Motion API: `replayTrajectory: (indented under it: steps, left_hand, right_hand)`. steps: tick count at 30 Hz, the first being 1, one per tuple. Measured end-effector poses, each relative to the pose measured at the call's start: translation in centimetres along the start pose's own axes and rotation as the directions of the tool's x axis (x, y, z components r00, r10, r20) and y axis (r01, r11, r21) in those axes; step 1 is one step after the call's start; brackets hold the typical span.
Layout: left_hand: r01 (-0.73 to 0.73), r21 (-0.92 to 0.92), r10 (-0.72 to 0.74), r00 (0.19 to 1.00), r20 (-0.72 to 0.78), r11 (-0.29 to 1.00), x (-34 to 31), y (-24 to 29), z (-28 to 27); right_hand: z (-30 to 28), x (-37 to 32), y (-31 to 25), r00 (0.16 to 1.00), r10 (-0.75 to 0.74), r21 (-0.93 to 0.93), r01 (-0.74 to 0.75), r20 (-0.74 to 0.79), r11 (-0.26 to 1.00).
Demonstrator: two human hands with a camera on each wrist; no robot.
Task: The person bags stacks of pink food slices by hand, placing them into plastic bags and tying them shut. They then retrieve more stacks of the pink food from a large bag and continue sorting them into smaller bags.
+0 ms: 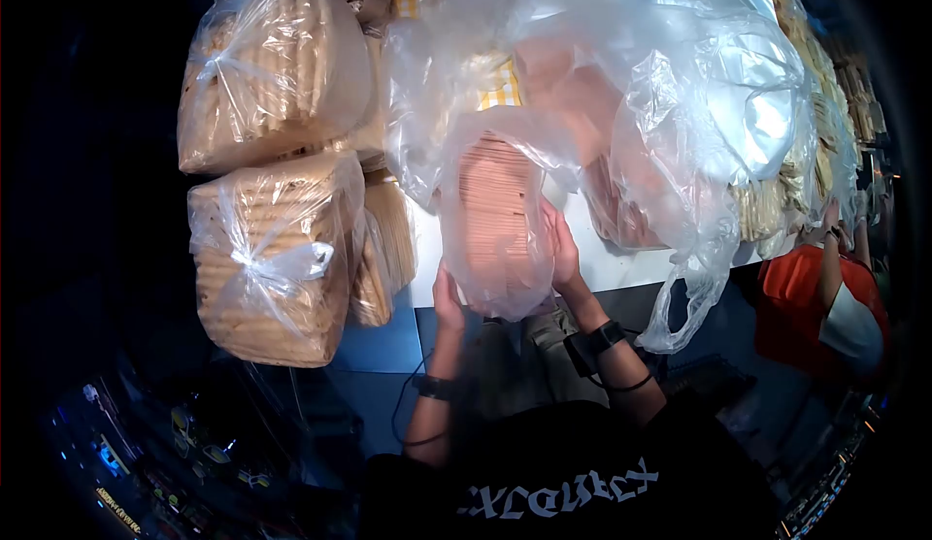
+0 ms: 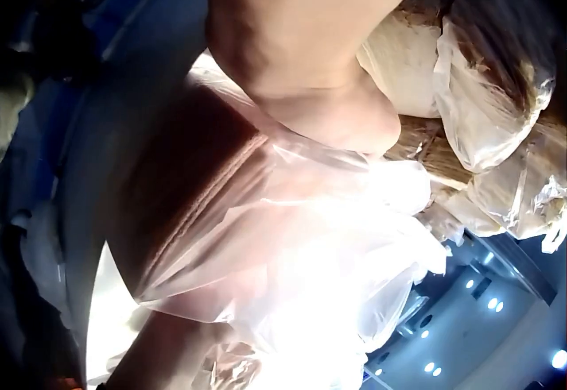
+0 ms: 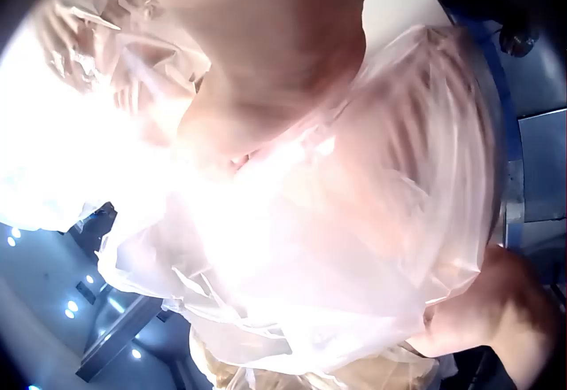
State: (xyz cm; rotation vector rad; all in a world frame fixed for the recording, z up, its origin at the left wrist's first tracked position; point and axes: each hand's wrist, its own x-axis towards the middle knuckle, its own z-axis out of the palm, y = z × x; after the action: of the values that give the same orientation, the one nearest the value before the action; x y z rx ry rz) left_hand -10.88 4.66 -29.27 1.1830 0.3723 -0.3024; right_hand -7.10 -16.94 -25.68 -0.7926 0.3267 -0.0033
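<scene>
Head view: the bag (image 1: 495, 225) is stretching lengthwise away from the body (image 1: 553, 467), between the left hand (image 1: 448, 297) by its near end and the right hand (image 1: 561, 246) farther up; whether fingers are pinching, I can't tell.

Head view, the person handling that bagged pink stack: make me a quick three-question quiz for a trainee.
1. Which hands touch the bag around the pink stack?
2. True or false: the knotted clear bag of tan pieces is on the person's right.
3. The patterned patch just beyond the stack is white and: A blue, B yellow, C green.

Key:
1. Both: left hand and right hand, on opposite sides.
2. False; it is on the left.
3. B.
</scene>
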Motion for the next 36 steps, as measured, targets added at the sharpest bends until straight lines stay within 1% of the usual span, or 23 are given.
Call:
replayTrajectory:
  steps: [1,2,3,4,5,6,8,9,10,11,13,14,17,18,20,22,25,28,29,31,36]
  left_hand:
    - [-0.017,-0.004,0.018,1.0,0.011,1.0,2.4,-2.5,-2.6]
    - [-0.016,-0.004,0.016,1.0,0.017,1.0,3.4,-4.1,-4.0]
    - [-0.035,-0.116,0.038,0.999,0.025,0.993,4.0,-3.4,-2.6]
    - [-0.03,-0.159,0.036,0.999,0.036,0.987,4.8,-3.1,-1.6]
    - [-0.006,-0.159,0.014,0.999,0.048,0.987,5.1,-2.7,-0.9]
    - [0.015,-0.158,-0.007,0.998,0.056,0.987,4.8,-2.9,-0.6]
    - [0.062,-0.116,-0.055,0.997,0.063,0.991,4.5,-3.4,0.2]
    - [0.068,-0.108,-0.062,0.996,0.062,0.992,4.7,-3.1,0.6]
    - [0.073,-0.091,-0.067,0.996,0.06,0.993,5.1,-2.6,1.0]
    - [0.075,-0.079,-0.07,0.996,0.06,0.994,6.1,-2.1,1.5]
    - [0.093,-0.053,-0.088,0.993,0.077,0.994,8.6,0.5,2.7]
    - [0.108,-0.04,-0.104,0.991,0.081,0.993,9.8,1.5,3.2]
    - [0.135,-0.008,-0.134,0.988,0.081,0.991,11.1,2.2,4.3]
    - [0.142,0.002,-0.142,0.987,0.081,0.99,11.0,1.8,4.6]
    - [0.148,0.007,-0.148,0.986,0.072,0.989,10.9,1.3,5.1]
    - [0.155,0.019,-0.156,0.986,0.067,0.988,11.0,1.9,5.4]
    - [0.165,0.041,-0.168,0.984,0.066,0.985,12.5,3.2,5.3]
    - [0.171,0.052,-0.174,0.984,0.05,0.984,12.5,3.5,5.5]
    - [0.174,0.055,-0.176,0.983,0.046,0.983,12.3,3.5,5.6]
    - [0.18,0.057,-0.183,0.982,0.039,0.982,12.3,4.0,6.2]
    - [0.197,0.082,-0.2,0.979,0.028,0.977,12.7,5.8,8.2]
  right_hand:
    - [-0.4,1.3,0.0,0.999,-0.033,-0.059,0.032,-0.017,0.998]
    - [-1.1,1.7,0.3,0.997,-0.056,-0.115,0.05,-0.049,0.992]
    - [-1.9,2.4,0.5,0.994,-0.08,-0.172,0.066,-0.078,0.983]
    - [-2.6,3.4,0.4,0.994,-0.064,-0.26,0.04,-0.086,0.965]
    - [-3.3,4.4,0.3,0.994,-0.048,-0.345,0.013,-0.094,0.938]
    - [-2.9,5.4,0.5,0.987,-0.006,-0.222,-0.029,-0.158,0.975]
    - [-2.6,5.8,0.5,0.987,0.057,-0.097,-0.072,-0.147,0.993]
    - [-2.5,6.2,0.1,0.996,0.06,-0.105,-0.067,-0.072,0.992]
    - [-2.4,6.2,-0.3,0.998,0.066,-0.114,-0.066,0.0,0.991]
    - [-2.5,6.5,-1.1,1.0,0.006,-0.215,-0.007,-0.005,0.977]
    - [-2.6,6.5,-2.9,0.994,-0.11,-0.411,0.099,-0.003,0.906]
    - [-2.0,7.0,-4.1,0.989,-0.142,-0.396,0.147,0.044,0.906]
    - [-1.6,8.7,-3.9,0.996,-0.09,-0.246,0.082,-0.02,0.966]
    - [-1.3,9.1,-3.5,0.985,-0.172,-0.451,0.154,0.002,0.879]
    - [-1.3,8.9,-3.4,0.994,-0.044,-0.31,0.011,-0.102,0.951]
    - [-0.5,8.8,-3.8,0.978,0.101,-0.151,-0.129,-0.184,0.98]
    - [-1.2,10.9,-5.1,0.993,0.116,-0.309,-0.1,0.034,0.946]
    - [0.1,12.1,-5.1,0.994,0.033,-0.11,-0.045,-0.107,0.993]
    - [-0.4,12.6,-4.4,0.993,-0.055,-0.218,0.032,-0.102,0.975]
    - [-0.5,12.4,-4.4,0.992,-0.089,-0.329,0.053,-0.094,0.943]
    - [0.6,12.0,-5.7,0.998,-0.014,-0.464,-0.018,-0.066,0.886]
